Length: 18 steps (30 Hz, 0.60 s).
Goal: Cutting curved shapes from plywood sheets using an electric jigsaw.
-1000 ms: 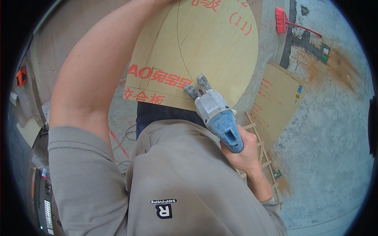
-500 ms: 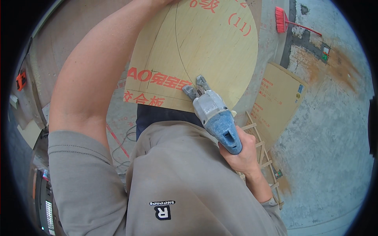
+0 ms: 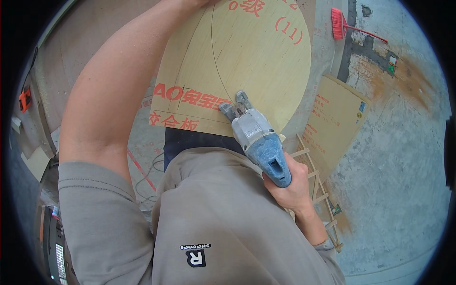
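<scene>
My right hand [image 3: 297, 183] is closed round the rear handle of a blue and silver jigsaw [image 3: 259, 135]. The saw's forked foot rests on a pale plywood board [image 3: 256, 57] with red print and a curved right edge. A thin dark curved line runs down the board to the front of the foot; I cannot tell a cut from a pencil mark along it. Beyond the board's far left edge, only a bit of my left hand [image 3: 197, 3] shows at the top rim. Its fingers are out of the picture.
A plywood sheet [image 3: 335, 118] lies on the grey floor at right, beside a ladder-like wooden frame [image 3: 317, 183]. Farther off is a red broom [image 3: 338, 23]. At left are an orange tape measure [image 3: 25, 99] and a loose cable [image 3: 142, 187] on the floor.
Almost nothing differs. The jigsaw and my right hand have shifted very slightly to the left, while the board and my left arm stay in place.
</scene>
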Each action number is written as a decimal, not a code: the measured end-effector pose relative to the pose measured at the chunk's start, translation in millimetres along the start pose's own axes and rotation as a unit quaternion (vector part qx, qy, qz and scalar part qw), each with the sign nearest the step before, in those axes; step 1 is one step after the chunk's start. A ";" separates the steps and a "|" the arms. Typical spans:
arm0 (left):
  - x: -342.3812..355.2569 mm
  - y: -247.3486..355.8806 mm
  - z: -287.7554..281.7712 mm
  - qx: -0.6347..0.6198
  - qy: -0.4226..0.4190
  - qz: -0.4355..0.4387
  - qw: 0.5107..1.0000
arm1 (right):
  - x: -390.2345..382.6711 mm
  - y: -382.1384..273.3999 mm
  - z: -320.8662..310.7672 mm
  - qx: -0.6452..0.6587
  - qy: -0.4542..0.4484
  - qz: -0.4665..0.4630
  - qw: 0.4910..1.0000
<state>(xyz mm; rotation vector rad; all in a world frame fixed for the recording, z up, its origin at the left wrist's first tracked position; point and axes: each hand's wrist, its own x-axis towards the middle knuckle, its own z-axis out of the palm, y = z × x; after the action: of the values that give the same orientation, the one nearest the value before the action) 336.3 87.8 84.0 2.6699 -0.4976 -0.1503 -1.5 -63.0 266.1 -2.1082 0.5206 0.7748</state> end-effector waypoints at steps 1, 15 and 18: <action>-0.3 -1.6 1.3 0.000 0.001 -0.001 1.000 | 0.1 -0.2 0.3 0.001 0.001 -0.002 1.000; -4.2 2.0 -4.7 0.003 -0.004 -0.007 1.000 | -0.2 -5.9 -0.2 0.001 0.000 -0.001 1.000; -4.7 4.7 -7.7 0.001 -0.008 -0.006 1.000 | -0.5 -6.3 -0.9 0.001 -0.002 0.002 1.000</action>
<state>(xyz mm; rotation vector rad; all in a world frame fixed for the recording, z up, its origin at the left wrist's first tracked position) 331.8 88.5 93.1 2.6759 -0.4881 -0.1747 2.2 -60.0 270.3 -2.1046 0.5230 0.7808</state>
